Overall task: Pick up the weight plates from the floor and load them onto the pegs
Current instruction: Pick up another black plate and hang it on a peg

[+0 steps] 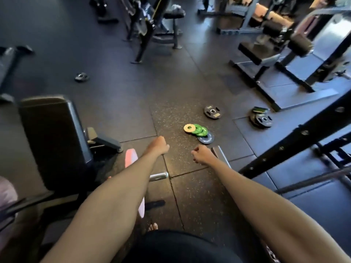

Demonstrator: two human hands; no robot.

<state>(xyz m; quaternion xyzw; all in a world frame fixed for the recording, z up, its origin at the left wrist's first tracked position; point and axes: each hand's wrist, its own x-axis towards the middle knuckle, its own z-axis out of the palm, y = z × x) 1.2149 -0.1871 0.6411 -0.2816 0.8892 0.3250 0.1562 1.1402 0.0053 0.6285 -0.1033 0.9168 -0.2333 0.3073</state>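
With left hand [158,146] and right hand [203,154] curled, grip empty, bend low and lift the yellow plate [189,127] first.

I could not read the lettering on the blue plate [207,139], half covered by the green plates [199,130]. My left forearm [117,196] hid most of the steel bar [160,175], and the far machines [148,25] were blurred.
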